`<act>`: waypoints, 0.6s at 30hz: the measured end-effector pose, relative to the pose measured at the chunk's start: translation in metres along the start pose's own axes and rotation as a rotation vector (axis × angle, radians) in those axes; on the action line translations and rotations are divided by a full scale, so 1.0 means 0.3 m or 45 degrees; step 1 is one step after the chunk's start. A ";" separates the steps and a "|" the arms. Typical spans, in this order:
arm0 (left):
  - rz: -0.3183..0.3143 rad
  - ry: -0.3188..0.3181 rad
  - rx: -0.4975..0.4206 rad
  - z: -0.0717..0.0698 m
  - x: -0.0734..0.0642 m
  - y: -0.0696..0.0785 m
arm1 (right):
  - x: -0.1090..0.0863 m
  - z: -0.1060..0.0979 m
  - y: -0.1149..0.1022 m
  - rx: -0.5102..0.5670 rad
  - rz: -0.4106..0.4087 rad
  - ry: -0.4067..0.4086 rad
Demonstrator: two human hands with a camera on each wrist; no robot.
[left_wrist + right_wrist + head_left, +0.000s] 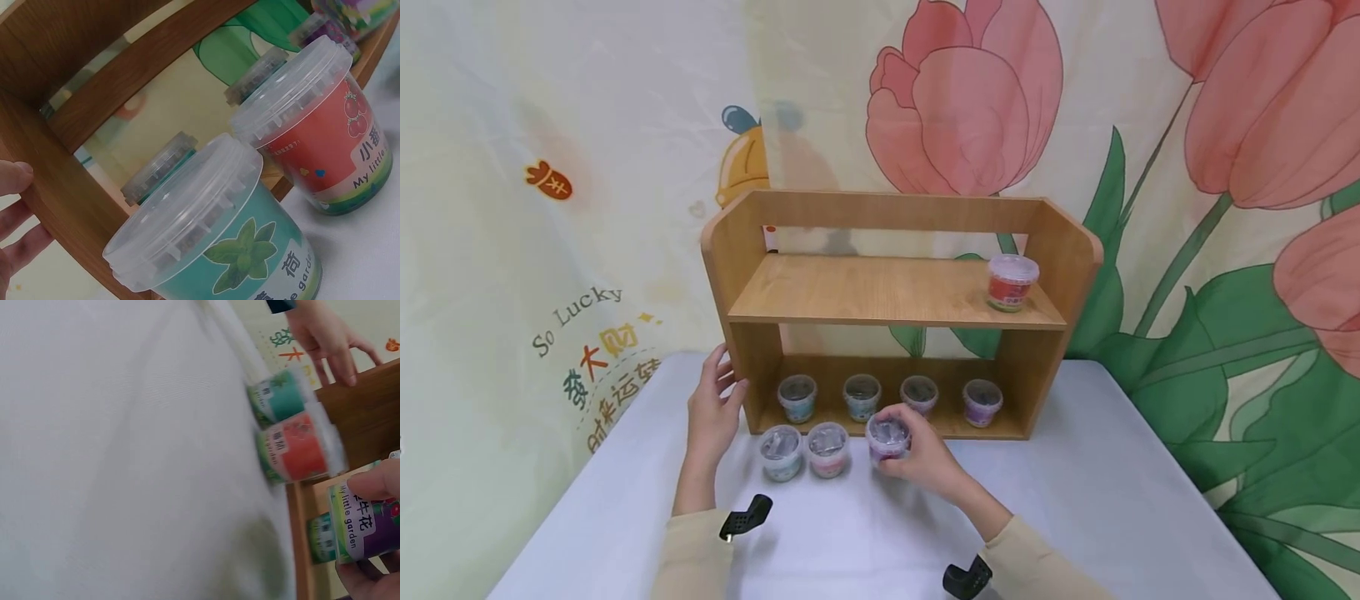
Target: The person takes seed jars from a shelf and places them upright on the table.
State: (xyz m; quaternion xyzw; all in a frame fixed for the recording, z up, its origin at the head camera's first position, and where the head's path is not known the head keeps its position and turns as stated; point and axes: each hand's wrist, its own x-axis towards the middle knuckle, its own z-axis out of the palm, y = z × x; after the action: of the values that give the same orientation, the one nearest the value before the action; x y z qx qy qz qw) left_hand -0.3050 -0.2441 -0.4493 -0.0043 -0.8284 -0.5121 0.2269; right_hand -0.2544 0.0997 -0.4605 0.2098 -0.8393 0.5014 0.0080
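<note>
My right hand (931, 462) grips a small plastic tub with a purple label (367, 522) and clear lid, thumb on one side and fingers on the other. In the head view this tub is in front of the wooden shelf (850, 287), right of two others. My left hand (715, 417) touches the shelf's left side panel with its fingers spread and holds nothing. Close by, a teal-labelled tub (250, 250) and a red-labelled tub (325, 134) stand side by side on the table before the shelf.
Along the lower shelf stand two teal tubs (797, 398) (862, 398) at left and two purple tubs (919, 392) (982, 404) at right. One red tub (1012, 285) occupies the right end of the upper board. A white cloth covers the table (1097, 500); printed fabric hangs behind.
</note>
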 end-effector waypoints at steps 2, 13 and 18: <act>0.006 -0.001 0.002 -0.001 0.003 -0.003 | 0.005 0.024 0.020 0.004 0.020 -0.006; 0.016 -0.026 -0.001 0.022 0.012 0.007 | 0.029 0.079 0.088 -0.049 0.016 0.019; 0.008 0.002 0.010 0.006 0.008 -0.001 | 0.044 0.105 0.092 -0.067 -0.047 -0.001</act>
State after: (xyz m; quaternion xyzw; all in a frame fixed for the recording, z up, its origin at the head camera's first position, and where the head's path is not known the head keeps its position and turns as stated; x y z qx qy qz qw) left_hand -0.3077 -0.2433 -0.4492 -0.0056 -0.8301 -0.5083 0.2292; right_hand -0.2702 0.0799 -0.4962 0.2252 -0.8483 0.4787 0.0227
